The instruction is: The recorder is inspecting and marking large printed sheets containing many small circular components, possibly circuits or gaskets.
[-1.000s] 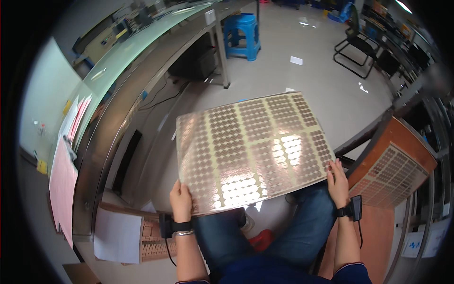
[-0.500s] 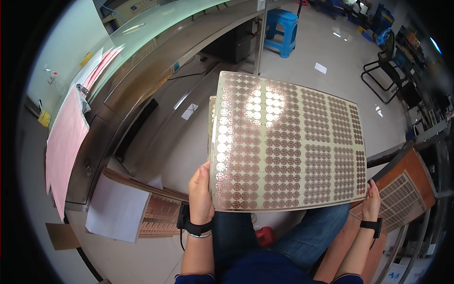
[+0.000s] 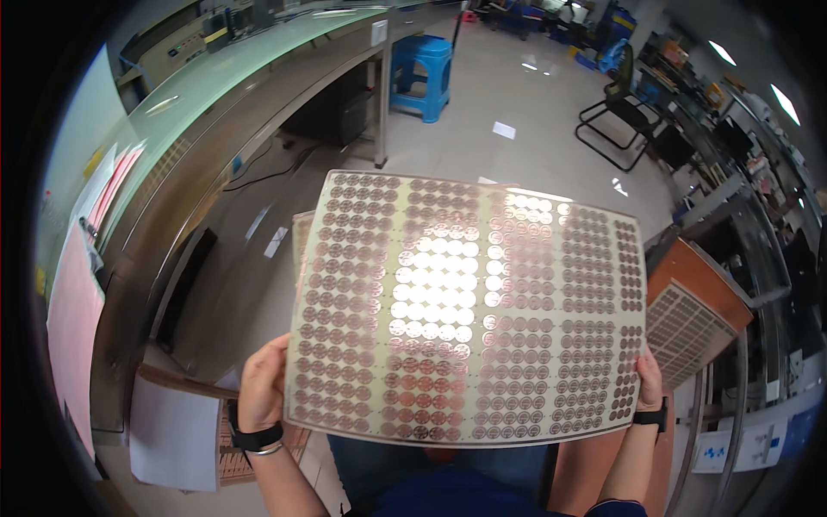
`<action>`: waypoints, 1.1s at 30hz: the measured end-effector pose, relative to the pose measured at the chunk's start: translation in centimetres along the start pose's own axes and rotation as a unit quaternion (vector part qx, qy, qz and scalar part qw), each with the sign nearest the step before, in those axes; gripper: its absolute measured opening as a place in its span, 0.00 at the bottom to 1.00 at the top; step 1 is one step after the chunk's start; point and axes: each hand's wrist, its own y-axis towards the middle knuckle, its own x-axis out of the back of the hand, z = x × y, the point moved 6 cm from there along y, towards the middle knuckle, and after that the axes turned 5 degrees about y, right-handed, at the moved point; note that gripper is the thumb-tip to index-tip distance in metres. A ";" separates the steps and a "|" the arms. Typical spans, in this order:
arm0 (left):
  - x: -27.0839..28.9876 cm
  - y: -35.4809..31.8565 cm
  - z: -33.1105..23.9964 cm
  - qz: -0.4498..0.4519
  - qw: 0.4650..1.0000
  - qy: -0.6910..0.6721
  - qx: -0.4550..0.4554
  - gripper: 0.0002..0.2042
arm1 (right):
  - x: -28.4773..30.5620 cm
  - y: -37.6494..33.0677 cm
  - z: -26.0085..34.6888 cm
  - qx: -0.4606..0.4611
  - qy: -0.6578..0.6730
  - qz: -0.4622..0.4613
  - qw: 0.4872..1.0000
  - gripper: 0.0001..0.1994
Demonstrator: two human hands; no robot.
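Panel (image 3: 469,312), pale and ranked with coppery discs, is raised above a worker's lap (image 3: 375,470) in the head view, light flaring off its face. The left hand (image 3: 264,385) pinches its left edge low down, fingers partly hidden behind; the right hand (image 3: 649,381) grips the right edge, some fingers out of sight. At the worker's left, white paper (image 3: 177,435) lies by brown boards (image 3: 245,467) near a bench (image 3: 207,93). At right, a second panel (image 3: 687,332) rests against an orange board (image 3: 702,267). Beyond stand a blue stool (image 3: 422,73) and black chair (image 3: 627,105).
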 end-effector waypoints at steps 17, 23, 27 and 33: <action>-17.0 -2.7 4.0 0.052 0.965 -0.258 0.005 0.28 | -10.1 0.0 -9.2 -0.008 0.410 0.006 0.912 0.25; -11.0 -2.2 4.3 -0.004 0.980 -0.197 -0.011 0.23 | -11.0 2.9 -2.7 -0.029 0.294 0.091 0.951 0.31; -8.8 -1.4 5.5 -0.008 0.992 -0.126 0.002 0.23 | -6.3 2.7 -4.2 -0.090 0.150 0.076 0.982 0.29; -7.6 -0.9 6.7 0.002 0.990 -0.136 0.025 0.22 | -9.9 1.8 -3.7 -0.070 0.098 0.094 0.988 0.30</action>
